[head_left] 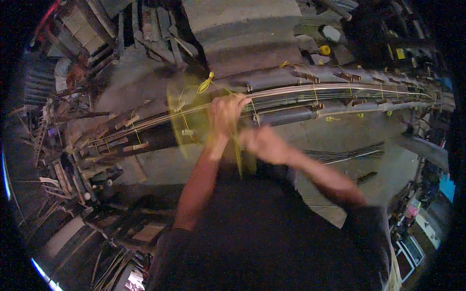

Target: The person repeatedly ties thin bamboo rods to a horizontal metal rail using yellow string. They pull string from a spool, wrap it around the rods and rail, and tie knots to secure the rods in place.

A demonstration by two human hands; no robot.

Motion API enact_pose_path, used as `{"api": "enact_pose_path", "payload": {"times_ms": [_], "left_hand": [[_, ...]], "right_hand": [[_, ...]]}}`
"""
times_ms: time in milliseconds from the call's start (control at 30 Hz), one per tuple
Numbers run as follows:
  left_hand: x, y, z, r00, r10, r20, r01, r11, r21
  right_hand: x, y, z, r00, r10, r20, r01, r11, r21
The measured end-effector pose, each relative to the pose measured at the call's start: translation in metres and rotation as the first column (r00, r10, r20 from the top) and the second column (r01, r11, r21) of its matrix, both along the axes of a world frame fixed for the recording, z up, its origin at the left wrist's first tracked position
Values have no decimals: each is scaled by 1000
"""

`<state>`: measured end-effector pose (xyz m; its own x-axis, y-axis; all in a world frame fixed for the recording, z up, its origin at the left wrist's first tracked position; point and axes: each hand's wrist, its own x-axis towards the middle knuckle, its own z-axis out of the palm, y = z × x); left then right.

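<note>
The concrete floor (pixel 310 180) lies below and beyond the hands, its surface mostly taken up by stock toward the edges. Across it, two long dark poles, a far one (pixel 272 78) and a near one (pixel 286 117), are set side by side and run out to both sides of the hands, seemingly so that a long, slim load can be supported along its length. Between them the pale strips (pixel 340 88) are laid lengthwise, passing beneath the left hand and gathered toward the far right, probably to be kept in line.

The left hand (pixel 224 114) is curled closed over the strips, apparently so that they are pressed together; whether cord is also pinched there cannot be told. The right hand (pixel 264 144) is held just to its right and nearer the body; its fingers look folded, but what is held is hidden by blur.

On the floor right of the hands, a bundle of thin dark rods (pixel 349 155) is left aside. Wooden pegs (pixel 347 76) are fixed along the poles, perhaps as spacers. Yellow cord (pixel 238 160) hangs below the left hand, and a small yellow loop (pixel 206 83) is seen just beyond it.
</note>
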<state>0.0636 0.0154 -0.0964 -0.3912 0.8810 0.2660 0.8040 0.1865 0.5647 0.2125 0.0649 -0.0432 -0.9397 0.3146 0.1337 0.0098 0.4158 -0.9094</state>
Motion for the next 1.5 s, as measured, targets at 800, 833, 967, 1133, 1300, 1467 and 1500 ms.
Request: {"api": "enact_pose_path", "payload": {"times_ms": [800,833,967,1133,1300,1467,1500], "left_hand": [[-209,-54,60,948,-39,315,80,990,-119],[-196,-71,64,931,-54,361,132,972,-195],[-151,-132,11,972,-235,7,236,971,-37],[-132,-126,-46,962,4,274,-74,967,244],[-131,-114,1,994,-3,-107,-7,996,-92],[-136,-122,10,975,74,-210,-95,991,-89],[-137,-122,7,986,53,-159,-66,995,-77]], "right_hand": [[-78,-162,-112,885,-154,440,442,575,-688],[-75,-156,-86,911,-244,333,380,811,-445],[-126,-85,119,926,-183,330,88,955,284],[-247,-45,109,912,397,101,-377,716,588],[-235,17,-16,758,-366,540,67,867,494],[-212,-25,-24,973,-66,221,102,982,-158],[-178,-61,1,989,-34,145,59,984,-169]]}}
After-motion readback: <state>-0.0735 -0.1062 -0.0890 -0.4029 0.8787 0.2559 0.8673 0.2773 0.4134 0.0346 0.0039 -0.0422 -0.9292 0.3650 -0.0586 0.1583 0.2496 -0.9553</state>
